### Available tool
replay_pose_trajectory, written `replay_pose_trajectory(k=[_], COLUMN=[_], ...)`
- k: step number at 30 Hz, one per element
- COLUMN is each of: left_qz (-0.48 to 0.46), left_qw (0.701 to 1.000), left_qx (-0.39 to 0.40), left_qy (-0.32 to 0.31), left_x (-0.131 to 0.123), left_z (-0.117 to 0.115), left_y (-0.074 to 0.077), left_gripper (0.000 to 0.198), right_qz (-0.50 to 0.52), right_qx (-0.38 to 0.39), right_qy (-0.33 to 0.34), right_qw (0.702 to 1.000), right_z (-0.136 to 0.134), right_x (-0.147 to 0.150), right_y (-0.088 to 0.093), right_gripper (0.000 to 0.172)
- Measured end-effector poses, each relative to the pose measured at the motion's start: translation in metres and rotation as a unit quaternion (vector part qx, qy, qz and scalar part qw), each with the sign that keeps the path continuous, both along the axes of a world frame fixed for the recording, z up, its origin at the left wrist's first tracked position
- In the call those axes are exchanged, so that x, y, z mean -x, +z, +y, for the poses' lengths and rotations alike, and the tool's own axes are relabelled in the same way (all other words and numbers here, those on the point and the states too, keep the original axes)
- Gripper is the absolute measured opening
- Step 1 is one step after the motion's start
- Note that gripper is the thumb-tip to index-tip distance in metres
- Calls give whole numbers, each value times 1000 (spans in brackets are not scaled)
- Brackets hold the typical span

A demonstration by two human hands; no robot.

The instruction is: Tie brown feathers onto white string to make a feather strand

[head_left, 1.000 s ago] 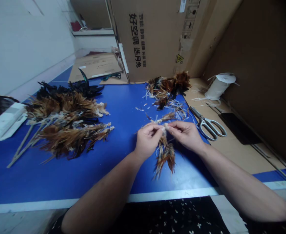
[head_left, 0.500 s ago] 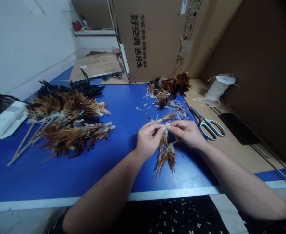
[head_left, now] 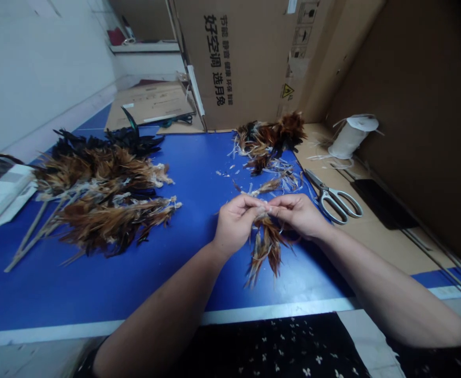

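Observation:
A small bunch of brown feathers hangs tips down from my fingers over the blue table. My left hand pinches its pale upper end. From the other side my right hand pinches at the same spot, its fingertips meeting those of the left; exactly what lies between them is hidden. A thin strand trails beneath the right hand. Just beyond my hands lie a loose brown feather tuft and whitish strips. Scissors with grey handles rest to the right of my right hand.
A large pile of brown and black feather bunches lies at the left, with thin sticks under it. More feathers lie at the back. A white ribbon spool stands on cardboard at right. A cardboard box walls the back.
My fingertips have drawn closer together over the top of the bunch, covering its pale end more. The feathers have turned slightly and spread. The whole view has shifted a little.

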State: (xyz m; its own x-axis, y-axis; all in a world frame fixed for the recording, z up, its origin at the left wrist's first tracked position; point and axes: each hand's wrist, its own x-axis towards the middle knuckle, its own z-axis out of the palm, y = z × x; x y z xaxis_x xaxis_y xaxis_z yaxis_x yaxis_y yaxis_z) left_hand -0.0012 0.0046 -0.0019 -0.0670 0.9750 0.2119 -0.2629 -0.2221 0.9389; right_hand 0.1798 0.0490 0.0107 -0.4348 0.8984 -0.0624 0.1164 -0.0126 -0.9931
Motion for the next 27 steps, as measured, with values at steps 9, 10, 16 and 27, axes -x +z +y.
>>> replay_pose_trajectory(k=[9, 10, 16, 27], left_qz=[50, 47, 20, 39], left_qw=[998, 998, 994, 984], left_qx=[32, 38, 104, 154], left_qy=[16, 9, -37, -84], left_x=[-1, -1, -5, -9], left_z=[3, 3, 4, -2], left_y=[0, -1, -6, -5], left_gripper=[6, 6, 15, 23], right_qz=[-77, -89, -143, -89], right_qx=[-98, -127, -313, -414], right_qy=[108, 120, 122, 113], right_qw=[986, 981, 931, 899], right_z=[6, 9, 21, 13], right_x=[-10, -14, -32, -25], right_y=[10, 13, 27, 27], right_gripper=[50, 48, 33, 22])
